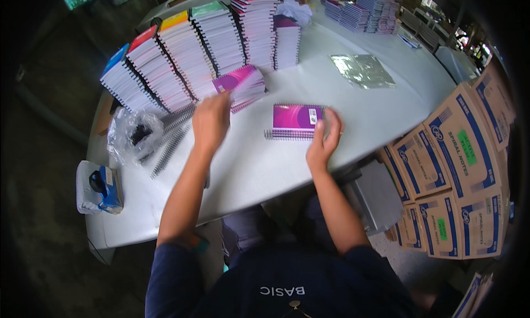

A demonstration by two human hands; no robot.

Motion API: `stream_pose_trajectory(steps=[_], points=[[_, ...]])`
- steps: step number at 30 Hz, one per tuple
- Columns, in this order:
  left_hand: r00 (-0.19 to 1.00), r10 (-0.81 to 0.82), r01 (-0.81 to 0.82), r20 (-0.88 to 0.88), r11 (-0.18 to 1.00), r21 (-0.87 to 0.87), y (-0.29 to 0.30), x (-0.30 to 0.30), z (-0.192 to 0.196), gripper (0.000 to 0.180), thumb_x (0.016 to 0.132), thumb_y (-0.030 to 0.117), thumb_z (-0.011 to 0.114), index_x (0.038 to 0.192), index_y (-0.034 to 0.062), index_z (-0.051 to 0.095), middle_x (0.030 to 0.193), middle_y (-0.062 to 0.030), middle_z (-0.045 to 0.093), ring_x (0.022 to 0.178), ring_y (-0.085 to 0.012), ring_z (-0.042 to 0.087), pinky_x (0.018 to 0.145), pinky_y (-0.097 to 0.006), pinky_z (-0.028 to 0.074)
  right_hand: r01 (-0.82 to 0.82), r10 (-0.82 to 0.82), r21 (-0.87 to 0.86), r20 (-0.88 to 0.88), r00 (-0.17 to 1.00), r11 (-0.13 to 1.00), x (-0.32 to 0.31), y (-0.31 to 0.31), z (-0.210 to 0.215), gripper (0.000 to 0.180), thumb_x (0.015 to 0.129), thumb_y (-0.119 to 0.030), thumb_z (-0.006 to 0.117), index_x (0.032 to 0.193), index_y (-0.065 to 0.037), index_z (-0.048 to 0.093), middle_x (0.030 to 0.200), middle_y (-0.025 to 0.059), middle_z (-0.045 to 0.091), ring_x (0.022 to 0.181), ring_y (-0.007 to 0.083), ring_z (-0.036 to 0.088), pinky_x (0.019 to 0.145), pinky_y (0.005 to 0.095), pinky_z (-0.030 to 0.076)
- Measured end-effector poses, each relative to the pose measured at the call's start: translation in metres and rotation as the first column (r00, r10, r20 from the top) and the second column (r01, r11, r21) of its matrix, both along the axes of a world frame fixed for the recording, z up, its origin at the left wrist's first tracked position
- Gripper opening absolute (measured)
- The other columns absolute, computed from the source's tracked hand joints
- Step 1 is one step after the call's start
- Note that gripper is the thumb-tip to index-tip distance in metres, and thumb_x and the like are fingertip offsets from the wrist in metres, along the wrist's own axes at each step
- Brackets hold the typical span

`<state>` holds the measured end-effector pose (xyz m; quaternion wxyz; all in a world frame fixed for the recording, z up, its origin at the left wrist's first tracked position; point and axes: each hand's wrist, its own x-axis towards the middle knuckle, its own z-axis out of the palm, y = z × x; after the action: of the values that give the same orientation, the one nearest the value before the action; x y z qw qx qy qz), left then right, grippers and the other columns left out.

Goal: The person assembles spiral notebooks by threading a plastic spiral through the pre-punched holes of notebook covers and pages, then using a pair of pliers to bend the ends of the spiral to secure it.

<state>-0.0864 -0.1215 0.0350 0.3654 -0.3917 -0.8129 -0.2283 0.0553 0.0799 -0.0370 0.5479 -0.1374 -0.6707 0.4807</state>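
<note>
Purple is marking the small notebook stack [292, 118], which is lying flat on the table [243, 177], just inboard of the front edge. Wire spirals [292, 136] are showing along both its far and near sides. The right hand [327, 138] is resting at the stack's right side; its fingers are standing parted from the thumb, and how firmly they are bearing on the notebooks cannot be told. The left hand [211, 119] is lying at the left end of a second purple pile [247, 78], nearer the far edge; whether its fingers are gripping the pile cannot be told.

For a sound result, the right hand should be guiding the stack squarely, without pressing the wire out of shape. The left hand should be handling notebooks by the paper block, so that neighbouring spirals are not snagging. Loose wire coils [170, 149] are lying toward the left edge, and a foil sheet [364, 71] is lying toward the right edge; both should be staying clear of the stack
</note>
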Motion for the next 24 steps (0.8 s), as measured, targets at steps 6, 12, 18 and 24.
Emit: stream_pose_trajectory(steps=[6, 12, 18, 24], points=[[0.944, -0.303, 0.328, 0.133, 0.907, -0.265, -0.056, 0.103, -0.003, 0.038, 0.081, 0.033, 0.066, 0.111, 0.0094, 0.063, 0.111, -0.0097, 0.059, 0.1, -0.0249, 0.055, 0.084, -0.037, 0.038, -0.663, 0.871, -0.748, -0.298, 0.39, 0.042, 0.036, -0.046, 0.031, 0.031, 0.092, -0.017, 0.057, 0.12, -0.003, 0.053, 0.118, 0.0097, 0.058, 0.102, 0.0183, 0.059, 0.09, 0.0331, 0.046], [0.8, 0.567, -0.504, 0.197, 0.812, -0.293, -0.128, 0.006, -0.046, 0.035, 0.084, 0.026, 0.062, 0.116, 0.0104, 0.056, 0.111, -0.0131, 0.059, 0.103, -0.0311, 0.056, 0.086, -0.044, 0.041, -0.738, 0.87, -0.47, 0.171, 0.461, 0.484, 0.023, -0.036, -0.021, 0.021, 0.088, -0.003, 0.059, 0.109, 0.0, 0.059, 0.104, 0.0043, 0.064, 0.095, 0.0109, 0.058, 0.087, 0.0291, 0.046], [0.721, 0.653, -0.555, 0.234, 0.745, -0.369, -0.156, -0.009, -0.076, 0.025, 0.085, 0.025, 0.06, 0.104, 0.0098, 0.058, 0.102, -0.0115, 0.06, 0.098, -0.0301, 0.058, 0.084, -0.043, 0.042, -0.817, 0.905, -0.389, 0.178, 0.386, 0.425, 0.022, -0.054, 0.006, 0.026, 0.086, -0.003, 0.062, 0.111, 0.001, 0.061, 0.108, 0.0096, 0.065, 0.106, 0.0139, 0.056, 0.092, 0.0272, 0.043], [0.726, 0.568, -0.491, 0.389, 0.823, -0.285, -0.146, -0.009, -0.077, 0.025, 0.083, 0.028, 0.063, 0.1, 0.0098, 0.065, 0.096, -0.0103, 0.063, 0.092, -0.032, 0.06, 0.079, -0.043, 0.046, -0.871, 0.898, -0.263, 0.271, 0.346, 0.415, 0.015, -0.042, -0.009, 0.025, 0.089, -0.006, 0.057, 0.113, 0.0, 0.063, 0.11, 0.0084, 0.065, 0.104, 0.0147, 0.057, 0.093, 0.0282, 0.043]])
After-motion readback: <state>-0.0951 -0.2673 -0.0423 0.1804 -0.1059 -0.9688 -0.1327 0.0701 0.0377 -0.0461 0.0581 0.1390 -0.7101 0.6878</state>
